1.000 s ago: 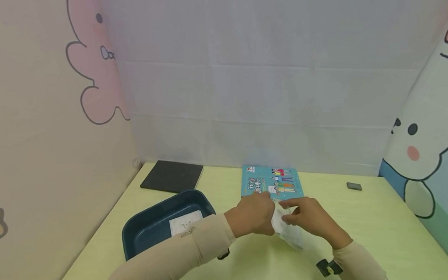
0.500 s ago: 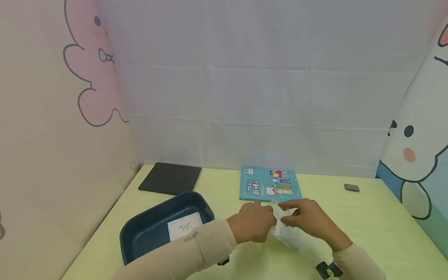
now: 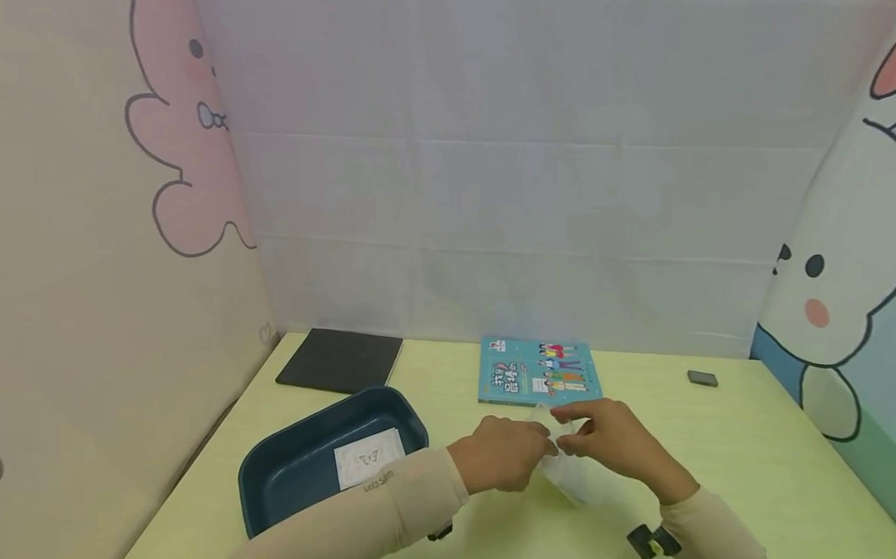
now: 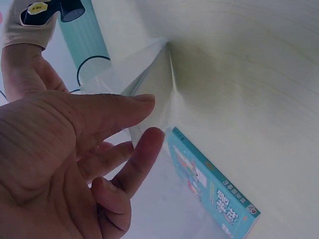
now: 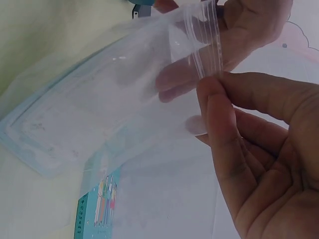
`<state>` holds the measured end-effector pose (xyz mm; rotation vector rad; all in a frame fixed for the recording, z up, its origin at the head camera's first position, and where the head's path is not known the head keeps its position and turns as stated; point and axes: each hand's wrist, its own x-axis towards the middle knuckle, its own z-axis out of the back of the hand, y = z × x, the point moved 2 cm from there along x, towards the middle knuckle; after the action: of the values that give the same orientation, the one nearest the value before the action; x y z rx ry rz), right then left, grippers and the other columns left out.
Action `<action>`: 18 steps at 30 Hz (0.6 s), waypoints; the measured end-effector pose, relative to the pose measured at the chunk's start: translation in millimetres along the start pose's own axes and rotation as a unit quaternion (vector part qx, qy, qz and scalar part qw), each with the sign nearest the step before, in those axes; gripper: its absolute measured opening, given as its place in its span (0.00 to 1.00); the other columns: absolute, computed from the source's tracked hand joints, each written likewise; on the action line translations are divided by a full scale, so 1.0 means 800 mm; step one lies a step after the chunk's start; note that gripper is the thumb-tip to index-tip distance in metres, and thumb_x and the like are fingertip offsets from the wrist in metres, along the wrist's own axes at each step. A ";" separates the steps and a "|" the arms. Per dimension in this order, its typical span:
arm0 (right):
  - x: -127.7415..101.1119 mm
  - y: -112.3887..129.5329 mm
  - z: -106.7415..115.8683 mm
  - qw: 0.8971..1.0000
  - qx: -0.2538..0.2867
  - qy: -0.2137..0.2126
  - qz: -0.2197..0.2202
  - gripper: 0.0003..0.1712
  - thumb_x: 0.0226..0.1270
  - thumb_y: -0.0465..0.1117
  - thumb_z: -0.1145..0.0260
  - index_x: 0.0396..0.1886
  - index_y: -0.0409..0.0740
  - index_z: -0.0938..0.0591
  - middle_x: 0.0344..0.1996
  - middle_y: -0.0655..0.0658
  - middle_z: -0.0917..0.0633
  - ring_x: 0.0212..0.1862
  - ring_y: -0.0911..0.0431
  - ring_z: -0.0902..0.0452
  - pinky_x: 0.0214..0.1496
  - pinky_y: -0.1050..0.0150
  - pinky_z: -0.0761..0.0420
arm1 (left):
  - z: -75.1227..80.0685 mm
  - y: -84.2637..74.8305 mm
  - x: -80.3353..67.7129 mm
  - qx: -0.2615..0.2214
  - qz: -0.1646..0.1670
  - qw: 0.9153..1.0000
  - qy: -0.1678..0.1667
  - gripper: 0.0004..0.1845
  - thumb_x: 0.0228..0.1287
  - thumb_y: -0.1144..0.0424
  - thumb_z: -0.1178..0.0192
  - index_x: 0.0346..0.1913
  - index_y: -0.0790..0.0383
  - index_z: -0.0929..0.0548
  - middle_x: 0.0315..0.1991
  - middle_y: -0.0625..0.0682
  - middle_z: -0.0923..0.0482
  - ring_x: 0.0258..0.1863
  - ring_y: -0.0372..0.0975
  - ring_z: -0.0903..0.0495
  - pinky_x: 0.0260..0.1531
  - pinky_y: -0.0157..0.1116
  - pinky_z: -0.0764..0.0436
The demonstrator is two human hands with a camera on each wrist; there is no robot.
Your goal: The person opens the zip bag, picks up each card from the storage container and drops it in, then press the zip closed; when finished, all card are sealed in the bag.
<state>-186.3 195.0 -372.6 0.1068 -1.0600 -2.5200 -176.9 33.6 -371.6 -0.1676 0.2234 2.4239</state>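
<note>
Pinching a clear zip bag between two hands

Head view: the left hand (image 3: 501, 463) and right hand (image 3: 613, 439) are pinching a clear zip bag (image 3: 569, 474) above the desk (image 3: 764, 466), just before a teal book (image 3: 538, 371); a blue tray (image 3: 306, 465) is sitting to the left.

Left wrist view: the left fingers (image 4: 124, 107) are touching the bag's edge (image 4: 149, 84).

Right wrist view: the right thumb (image 5: 219, 119) is pressing the bag's zip strip (image 5: 204, 45).

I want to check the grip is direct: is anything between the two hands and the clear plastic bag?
Nothing visible. The left hand and right hand both pinch the clear zip-top plastic bag directly at its ribbed mouth, above the pale green table.
</note>
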 end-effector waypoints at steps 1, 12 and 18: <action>0.000 0.000 0.000 1.000 -0.002 -0.001 -0.001 0.22 0.53 0.42 0.32 0.50 0.44 0.21 0.44 0.43 0.19 0.27 0.61 0.21 0.26 0.62 0.25 | 0.000 0.002 0.000 -0.010 0.000 1.000 -0.012 0.29 0.49 0.62 0.34 0.55 0.32 0.27 0.56 0.31 0.35 0.27 0.30 0.30 0.17 0.35 0.30; 0.001 -0.005 -0.001 1.000 -0.002 -0.004 -0.012 0.23 0.52 0.42 0.31 0.50 0.43 0.20 0.43 0.41 0.20 0.27 0.58 0.21 0.27 0.62 0.25 | -0.006 0.030 -0.020 -0.052 -0.006 0.994 -0.094 0.21 0.48 0.59 0.34 0.47 0.38 0.20 0.44 0.37 0.26 0.37 0.36 0.27 0.18 0.35 0.30; 0.000 -0.005 0.000 1.000 0.000 -0.003 -0.018 0.23 0.52 0.41 0.32 0.50 0.43 0.21 0.44 0.41 0.20 0.27 0.57 0.21 0.27 0.61 0.25 | -0.002 0.057 -0.046 -0.019 0.014 0.992 -0.126 0.19 0.47 0.48 0.36 0.46 0.40 0.19 0.43 0.39 0.25 0.41 0.39 0.27 0.35 0.40 0.29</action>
<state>-187.8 197.3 -375.4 0.1202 -1.0688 -2.5547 -178.7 -24.3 -361.1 0.1272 0.0663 2.4486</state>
